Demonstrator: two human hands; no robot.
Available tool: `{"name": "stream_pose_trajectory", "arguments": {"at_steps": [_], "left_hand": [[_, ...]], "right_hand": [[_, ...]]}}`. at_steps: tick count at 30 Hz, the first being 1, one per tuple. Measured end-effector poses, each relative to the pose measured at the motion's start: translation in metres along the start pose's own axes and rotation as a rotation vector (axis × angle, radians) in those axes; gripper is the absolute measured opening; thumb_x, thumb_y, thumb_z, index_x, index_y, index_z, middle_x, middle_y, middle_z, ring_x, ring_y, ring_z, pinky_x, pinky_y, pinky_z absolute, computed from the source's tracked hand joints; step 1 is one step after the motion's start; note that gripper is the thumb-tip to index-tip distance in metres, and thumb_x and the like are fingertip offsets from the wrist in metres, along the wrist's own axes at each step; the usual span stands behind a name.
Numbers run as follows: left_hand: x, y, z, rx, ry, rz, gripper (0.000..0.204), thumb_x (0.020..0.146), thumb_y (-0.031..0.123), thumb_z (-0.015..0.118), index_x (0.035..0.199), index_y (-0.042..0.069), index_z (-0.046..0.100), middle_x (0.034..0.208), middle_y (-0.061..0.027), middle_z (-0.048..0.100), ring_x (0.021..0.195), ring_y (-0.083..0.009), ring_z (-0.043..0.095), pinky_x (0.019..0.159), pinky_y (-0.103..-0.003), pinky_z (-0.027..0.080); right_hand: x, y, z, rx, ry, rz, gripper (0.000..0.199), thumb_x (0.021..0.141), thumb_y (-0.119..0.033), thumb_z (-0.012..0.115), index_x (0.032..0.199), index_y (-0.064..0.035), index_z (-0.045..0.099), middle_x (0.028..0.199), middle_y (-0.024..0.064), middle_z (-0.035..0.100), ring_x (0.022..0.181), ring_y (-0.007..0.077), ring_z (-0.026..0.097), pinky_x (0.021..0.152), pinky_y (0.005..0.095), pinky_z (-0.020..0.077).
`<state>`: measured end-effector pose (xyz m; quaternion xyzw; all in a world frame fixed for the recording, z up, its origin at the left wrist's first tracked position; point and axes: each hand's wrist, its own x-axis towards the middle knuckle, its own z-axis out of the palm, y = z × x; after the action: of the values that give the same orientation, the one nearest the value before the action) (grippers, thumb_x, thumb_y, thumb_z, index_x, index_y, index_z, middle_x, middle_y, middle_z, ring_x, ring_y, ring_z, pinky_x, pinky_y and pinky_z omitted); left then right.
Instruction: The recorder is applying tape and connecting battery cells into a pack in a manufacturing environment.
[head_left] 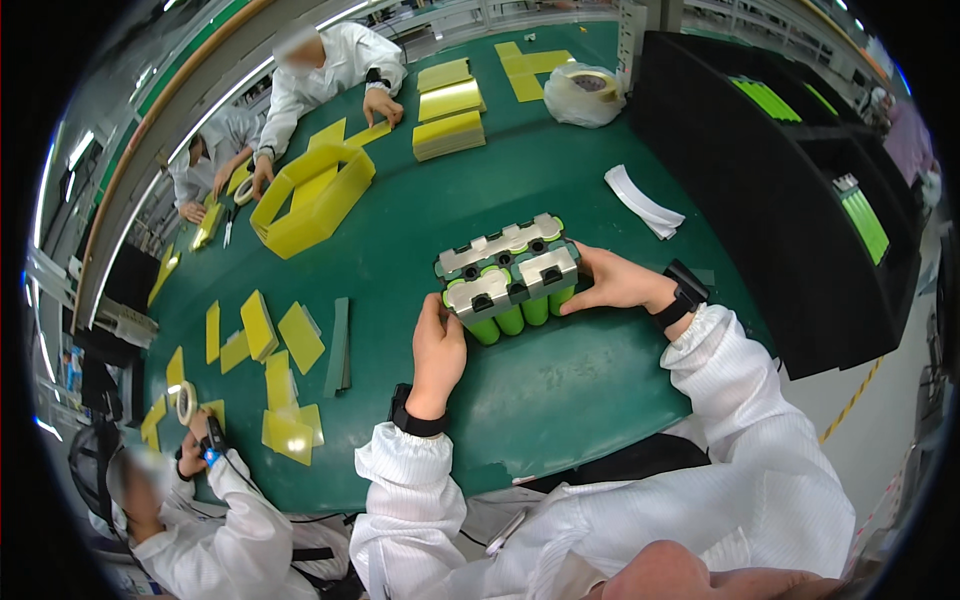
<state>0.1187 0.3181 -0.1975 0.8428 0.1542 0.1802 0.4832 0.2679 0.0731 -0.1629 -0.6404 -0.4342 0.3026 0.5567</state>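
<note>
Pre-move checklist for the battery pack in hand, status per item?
1. Left hand on pack: grips the near left end. ok.
2. Right hand on pack: holds the right side. ok.
3. Pack supported: its lower edge seems to rest on the green table, tilted toward the person. ok.
4. Green cells seated in the holder: all appear in line, though the far ends are hidden. cannot tell.
5. Metal strips on top: in place, weld state too small to see. cannot tell.
6. Space around pack: white strips and yellow sheets lie apart from it. ok.
</note>
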Motion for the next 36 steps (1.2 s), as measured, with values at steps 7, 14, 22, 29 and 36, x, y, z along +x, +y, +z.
{"name": "stream_pose_trajectory", "arguments": {"at_steps": [7, 14, 22, 29, 36], "left_hand": [[0.000, 0.010, -0.002, -0.102, -0.026, -0.074, 0.028, 0.093, 0.003, 0.049, 0.121, 0.000, 0.048, 0.104, -0.0122, 0.059, 0.065, -0.0126, 0.060, 0.052, -0.025, 0.047], [-0.002, 0.009, 0.005, -0.191, -0.087, 0.024, 0.037, 0.092, 0.004, 0.053, 0.128, -0.001, 0.047, 0.116, -0.0144, 0.060, 0.094, -0.0177, 0.062, 0.081, -0.031, 0.051], [0.004, -0.015, -0.007, -0.365, 0.014, 0.046, 0.032, 0.086, -0.007, 0.038, 0.112, -0.003, 0.056, 0.101, -0.0079, 0.064, 0.097, -0.0155, 0.057, 0.087, -0.027, 0.044], [0.000, 0.013, -0.008, -0.544, 0.063, -0.088, 0.023, 0.095, 0.005, 0.038, 0.108, -0.001, 0.056, 0.090, -0.0027, 0.061, 0.085, -0.0111, 0.054, 0.080, -0.022, 0.043], [-0.021, 0.010, 0.009, -0.924, 0.021, -0.036, 0.045, 0.105, 0.034, 0.028, 0.129, 0.001, 0.047, 0.126, -0.0069, 0.054, 0.116, -0.0155, 0.048, 0.104, -0.032, 0.034]], "right_hand": [[0.006, 0.008, 0.032, -0.476, 0.240, -0.178, 0.102, 0.060, -0.029, 0.090, 0.139, -0.0005, 0.032, 0.130, 0.0168, 0.048, 0.122, 0.0286, 0.047, 0.104, 0.0361, 0.0369], [0.004, -0.009, 0.067, -0.640, 0.450, -0.159, 0.065, 0.064, -0.031, 0.085, 0.109, 0.0003, 0.050, 0.096, 0.0149, 0.057, 0.089, 0.0341, 0.058, 0.077, 0.0386, 0.0482], [-0.003, -0.003, 0.094, -0.258, 0.232, -0.243, 0.030, 0.078, -0.009, 0.073, 0.102, 0.0008, 0.057, 0.095, 0.0110, 0.063, 0.085, 0.0215, 0.066, 0.073, 0.0310, 0.0549], [0.006, 0.007, 0.057, -0.234, 0.601, -0.189, 0.013, 0.085, -0.007, 0.067, 0.087, -0.0026, 0.055, 0.071, -0.0032, 0.053, 0.062, 0.0026, 0.047, 0.054, 0.0180, 0.0384], [0.016, 0.060, 0.043, -0.076, 0.440, -0.167, 0.065, 0.088, -0.011, 0.064, 0.144, -0.0050, 0.031, 0.136, 0.0114, 0.045, 0.128, 0.0234, 0.043, 0.106, 0.0373, 0.0358]]}}
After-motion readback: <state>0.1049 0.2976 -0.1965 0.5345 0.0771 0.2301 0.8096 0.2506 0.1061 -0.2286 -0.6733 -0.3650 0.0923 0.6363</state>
